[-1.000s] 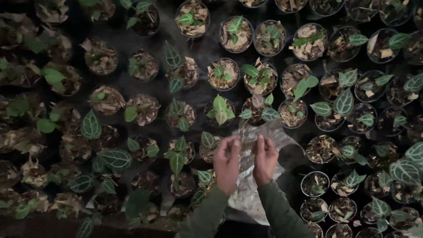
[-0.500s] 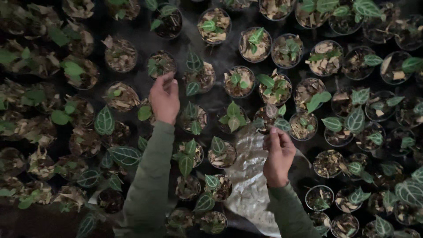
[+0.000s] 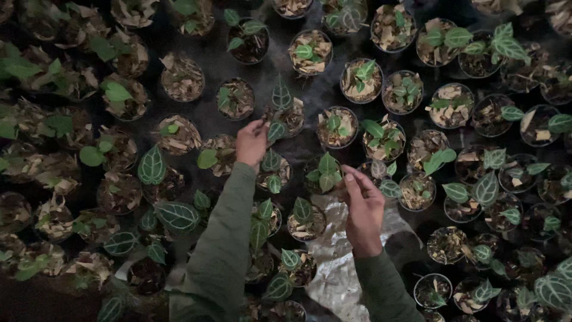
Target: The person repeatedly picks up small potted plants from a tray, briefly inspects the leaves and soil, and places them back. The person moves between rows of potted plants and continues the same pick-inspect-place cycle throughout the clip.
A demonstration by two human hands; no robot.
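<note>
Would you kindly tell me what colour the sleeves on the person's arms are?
A muted olive green on both sleeves, seen in the head view.

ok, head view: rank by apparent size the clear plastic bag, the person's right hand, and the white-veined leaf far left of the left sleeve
1. clear plastic bag, clearly the largest, though the right arm hides part of it.
2. right hand.
3. white-veined leaf, somewhat smaller than the hand; the hand is nearer the camera, so the true gap is unsure.
</note>
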